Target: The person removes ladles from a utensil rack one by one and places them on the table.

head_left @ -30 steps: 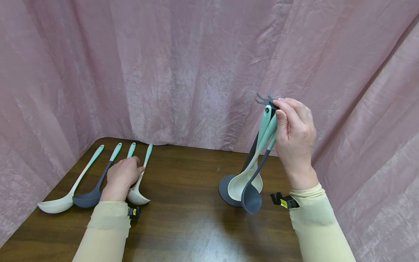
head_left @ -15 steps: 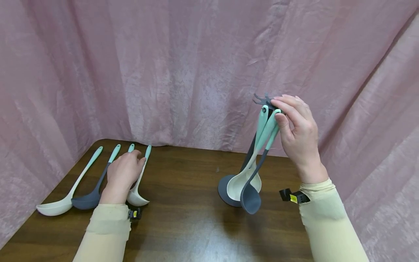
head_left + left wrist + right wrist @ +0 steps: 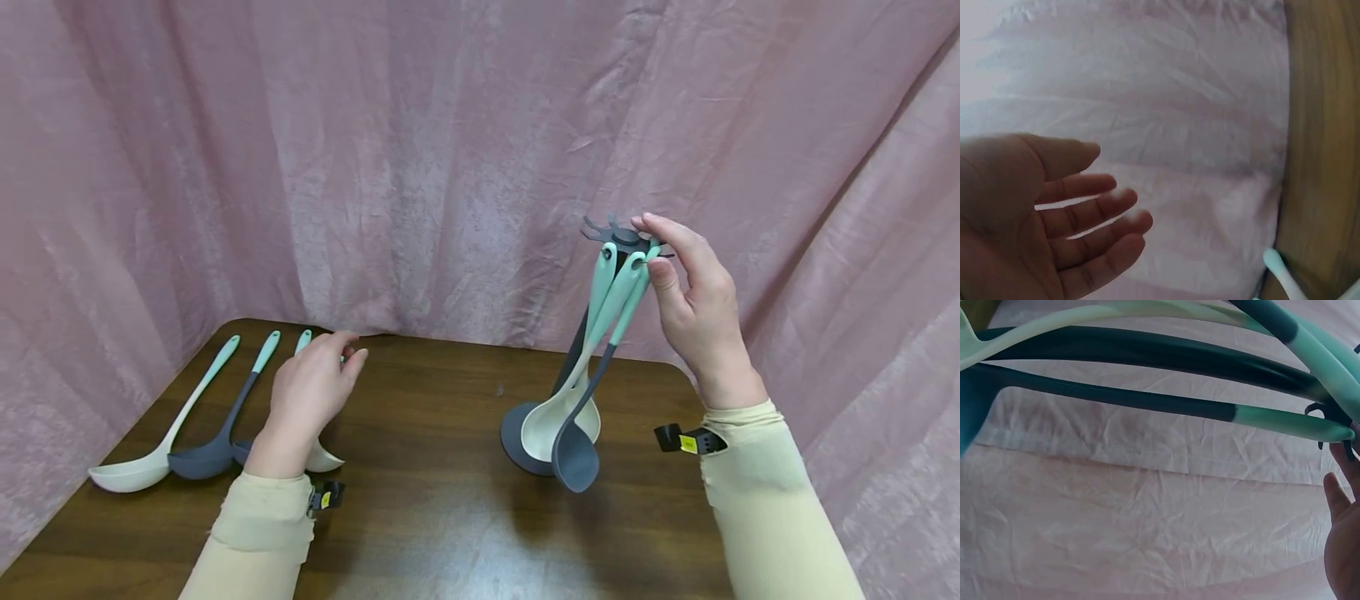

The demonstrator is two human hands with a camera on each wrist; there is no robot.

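Note:
A dark grey utensil stand [image 3: 516,437] stands right of centre, its hook ring [image 3: 625,237] on top. White ladles [image 3: 542,429] and a dark grey ladle [image 3: 576,457] hang from it by mint handles. My right hand [image 3: 703,312] is at the ring's right side, thumb and fingers apart around the top of a mint handle [image 3: 1291,423]; whether a fingertip touches it is unclear. Over the ladles on the left, my left hand [image 3: 311,408] hovers with relaxed fingers, holding nothing in the left wrist view. It partly hides a white ladle [image 3: 324,458] and a dark one.
At the table's left lie another white ladle [image 3: 133,473] and a dark grey ladle [image 3: 204,460], handles pointing away. Pink curtain [image 3: 450,167] hangs behind and at both sides of the brown wooden table [image 3: 435,500].
My right hand has drawn back rightward from the hook ring, its fingers spreading, so the ring and handle tops show more. My left hand has moved right over the ladles.

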